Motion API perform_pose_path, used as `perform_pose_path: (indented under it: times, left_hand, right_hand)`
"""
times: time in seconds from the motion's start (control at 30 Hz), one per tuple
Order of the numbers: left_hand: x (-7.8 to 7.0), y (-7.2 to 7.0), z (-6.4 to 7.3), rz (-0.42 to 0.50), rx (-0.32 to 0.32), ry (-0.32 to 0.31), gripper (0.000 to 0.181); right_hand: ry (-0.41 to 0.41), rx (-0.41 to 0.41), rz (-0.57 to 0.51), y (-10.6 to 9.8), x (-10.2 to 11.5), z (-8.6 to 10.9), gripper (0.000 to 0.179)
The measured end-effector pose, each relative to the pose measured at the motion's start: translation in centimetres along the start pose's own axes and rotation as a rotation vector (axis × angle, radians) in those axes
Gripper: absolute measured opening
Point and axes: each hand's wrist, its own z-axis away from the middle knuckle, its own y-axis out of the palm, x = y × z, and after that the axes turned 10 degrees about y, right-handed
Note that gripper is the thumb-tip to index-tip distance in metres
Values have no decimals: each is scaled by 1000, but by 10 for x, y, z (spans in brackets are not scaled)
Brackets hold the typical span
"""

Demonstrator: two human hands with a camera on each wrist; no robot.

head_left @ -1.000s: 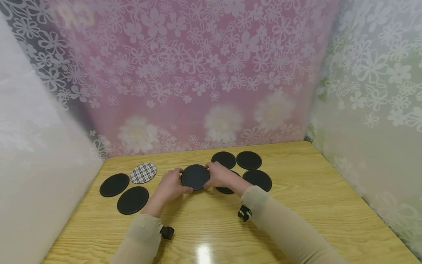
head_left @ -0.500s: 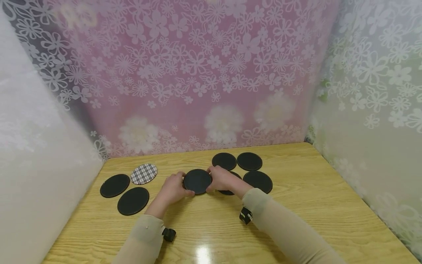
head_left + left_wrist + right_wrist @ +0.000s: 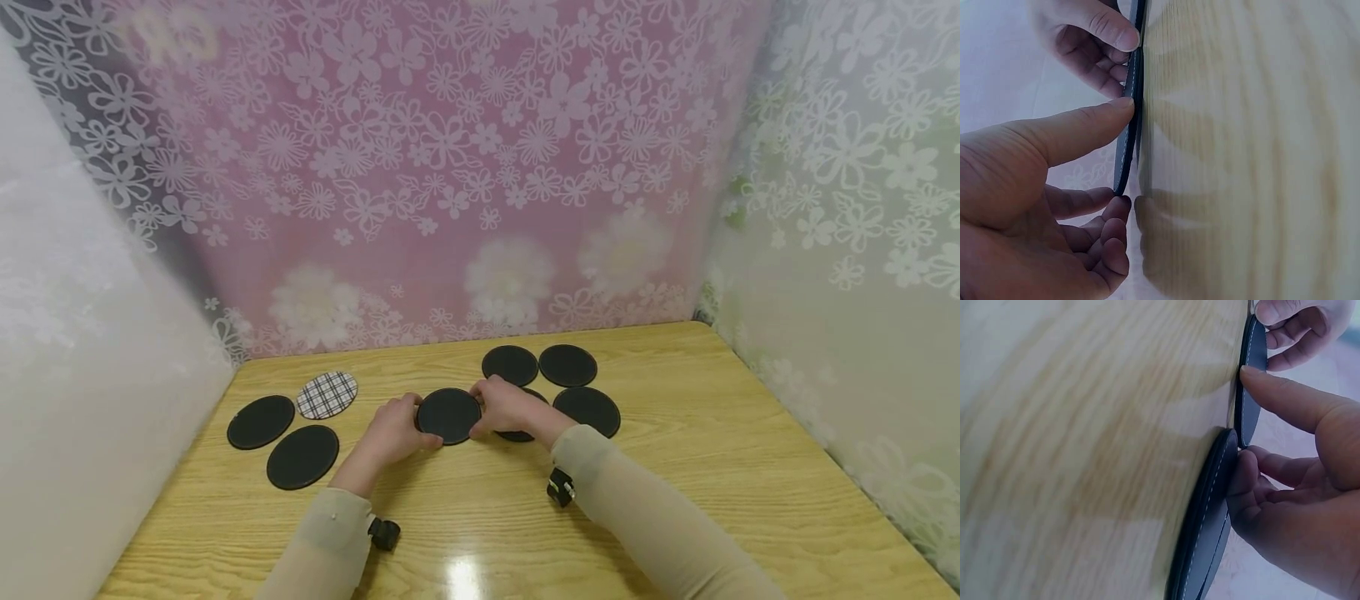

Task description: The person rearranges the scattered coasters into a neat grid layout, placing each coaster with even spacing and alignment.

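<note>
A round black coaster [image 3: 448, 416] with pale edge stitching lies flat on or close over the table, held between both hands. My left hand [image 3: 393, 431] grips its left edge, thumb at the near side and fingers at the far side. On the opposite edge, my right hand [image 3: 504, 406] holds it the same way. In the left wrist view the left thumb [image 3: 1094, 128] presses the coaster's rim [image 3: 1127, 147]. The right wrist view shows the right thumb [image 3: 1285, 394] on the rim, with the curled fingers beside another black coaster [image 3: 1207, 515].
Several black coasters lie at the right, one partly hidden under the right wrist; one sits at the far right corner [image 3: 567, 365]. At the left are two black coasters, one nearer [image 3: 303, 457], and a white plaid coaster [image 3: 327, 395]. Floral curtains surround the wooden table [image 3: 465, 508].
Both hands have brought the held coaster down and slightly toward me, a little to the right; in the last half second it has barely moved. The other coasters stay put.
</note>
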Motion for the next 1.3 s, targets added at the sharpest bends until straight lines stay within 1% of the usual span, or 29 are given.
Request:
perform_pose_path:
  times: [0.07, 0.1, 0.17, 0.27, 0.3, 0.33, 0.5, 0.53, 0.57, 0.6, 0.83, 0.97, 1.3]
  left_hand:
    - [-14, -8, 6, 7, 15, -11, 83]
    - [-18, -11, 8, 14, 18, -13, 81]
    - [-33, -18, 14, 26, 25, -34, 79]
    - [-38, -19, 16, 30, 29, -38, 77]
    - [-38, -19, 17, 28, 30, -37, 76]
    - [-33, -15, 15, 19, 23, -17, 77]
    - [-35, -14, 16, 14, 14, 8, 74]
    - [-35, -14, 16, 13, 12, 7, 74]
    - [-41, -16, 17, 18, 16, -11, 72]
    - [-42, -16, 17, 14, 15, -14, 73]
    - [-41, -11, 16, -27, 5, -12, 73]
    - [-41, -11, 15, -43, 6, -8, 74]
    - [-43, -11, 16, -58, 6, -1, 74]
  right_hand:
    - [-8, 8, 2, -1, -1, 0, 73]
    - [-11, 9, 4, -2, -2, -1, 72]
    - [-12, 13, 9, -2, -3, -1, 71]
    - [-9, 14, 10, -3, -6, -2, 70]
    - [-6, 14, 10, -3, -6, -2, 70]
    - [-4, 18, 8, -3, -7, -3, 70]
    - [-1, 22, -2, -4, -9, -3, 71]
    - [-1, 23, -4, -5, -9, -3, 71]
    - [-1, 23, -5, -5, -9, -3, 71]
    - [0, 25, -6, -6, -9, -3, 70]
    - [3, 25, 16, -7, -8, -2, 71]
    - [1, 22, 36, -8, -8, -3, 70]
    - [-3, 27, 33, -8, -9, -3, 62]
